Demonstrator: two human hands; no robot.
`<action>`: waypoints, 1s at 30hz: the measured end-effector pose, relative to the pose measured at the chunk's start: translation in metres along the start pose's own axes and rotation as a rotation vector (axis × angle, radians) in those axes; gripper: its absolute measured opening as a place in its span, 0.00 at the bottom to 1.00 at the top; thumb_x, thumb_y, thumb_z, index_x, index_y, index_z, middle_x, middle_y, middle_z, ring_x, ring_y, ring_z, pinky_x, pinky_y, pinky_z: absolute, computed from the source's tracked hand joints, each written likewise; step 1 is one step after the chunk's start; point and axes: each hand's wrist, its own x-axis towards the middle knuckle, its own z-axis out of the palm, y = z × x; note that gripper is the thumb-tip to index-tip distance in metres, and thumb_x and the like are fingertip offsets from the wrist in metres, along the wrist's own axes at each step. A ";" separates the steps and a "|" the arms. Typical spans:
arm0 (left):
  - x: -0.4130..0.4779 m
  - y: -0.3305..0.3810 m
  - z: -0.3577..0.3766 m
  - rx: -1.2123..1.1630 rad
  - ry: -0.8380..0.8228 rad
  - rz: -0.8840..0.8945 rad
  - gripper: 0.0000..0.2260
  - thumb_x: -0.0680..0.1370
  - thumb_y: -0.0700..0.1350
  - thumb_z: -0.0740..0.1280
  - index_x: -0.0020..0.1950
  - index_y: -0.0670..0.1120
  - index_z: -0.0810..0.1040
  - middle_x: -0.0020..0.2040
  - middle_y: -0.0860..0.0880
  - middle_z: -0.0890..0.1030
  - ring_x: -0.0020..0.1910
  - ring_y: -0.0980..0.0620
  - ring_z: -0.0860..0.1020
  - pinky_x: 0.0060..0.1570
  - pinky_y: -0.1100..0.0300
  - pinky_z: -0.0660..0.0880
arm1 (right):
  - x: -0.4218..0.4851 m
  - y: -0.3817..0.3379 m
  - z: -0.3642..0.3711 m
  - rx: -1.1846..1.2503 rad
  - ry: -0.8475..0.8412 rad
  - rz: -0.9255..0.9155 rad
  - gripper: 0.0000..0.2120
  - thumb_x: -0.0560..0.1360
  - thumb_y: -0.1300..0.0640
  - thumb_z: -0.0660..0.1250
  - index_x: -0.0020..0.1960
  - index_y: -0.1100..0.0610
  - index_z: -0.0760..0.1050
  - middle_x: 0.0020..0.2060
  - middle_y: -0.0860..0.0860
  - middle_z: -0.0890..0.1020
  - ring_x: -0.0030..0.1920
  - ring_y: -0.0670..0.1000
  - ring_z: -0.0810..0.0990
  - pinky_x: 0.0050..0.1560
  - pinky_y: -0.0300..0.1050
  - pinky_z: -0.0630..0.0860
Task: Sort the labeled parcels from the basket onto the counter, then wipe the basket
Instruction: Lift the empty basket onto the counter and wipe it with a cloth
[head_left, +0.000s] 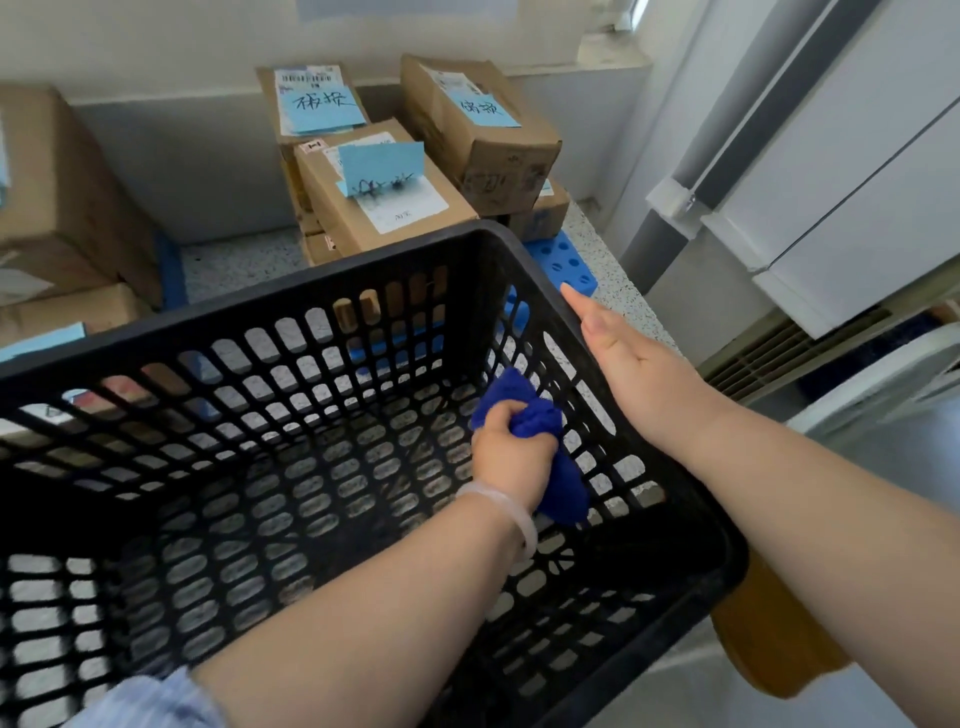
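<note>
Clutches bunched blue cloth (540, 421) in left hand (511, 457) against right inner wall of black basket (260, 317); rests right hand (634, 364), fingers (584, 309) straight, on right rim, with labeled parcels (384, 208) stacked on far counter (239, 265) beyond

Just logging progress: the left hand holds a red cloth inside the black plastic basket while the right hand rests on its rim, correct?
No: the head view shows the crumpled cloth is blue, not red. The left hand does hold it inside the black plastic mesh basket, right hand on its rim.
</note>
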 end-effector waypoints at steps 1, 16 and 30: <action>-0.010 0.007 0.000 -0.007 -0.015 0.026 0.15 0.68 0.43 0.68 0.46 0.63 0.74 0.60 0.44 0.75 0.52 0.45 0.78 0.57 0.48 0.78 | -0.001 0.000 0.000 -0.005 0.002 -0.004 0.22 0.82 0.39 0.45 0.76 0.33 0.57 0.75 0.37 0.62 0.70 0.34 0.57 0.64 0.31 0.48; -0.067 0.015 -0.009 0.278 -0.227 0.585 0.22 0.72 0.32 0.69 0.46 0.61 0.71 0.56 0.49 0.73 0.52 0.72 0.67 0.54 0.81 0.59 | 0.000 -0.006 -0.002 0.066 -0.049 0.039 0.23 0.83 0.39 0.42 0.77 0.36 0.57 0.76 0.41 0.61 0.73 0.40 0.58 0.63 0.32 0.48; -0.070 -0.007 -0.023 0.437 -0.532 0.302 0.14 0.75 0.39 0.73 0.59 0.49 0.79 0.62 0.46 0.76 0.61 0.49 0.76 0.67 0.55 0.71 | 0.006 0.003 0.000 -0.070 -0.040 0.027 0.25 0.82 0.36 0.39 0.77 0.35 0.55 0.78 0.44 0.60 0.77 0.49 0.57 0.71 0.43 0.50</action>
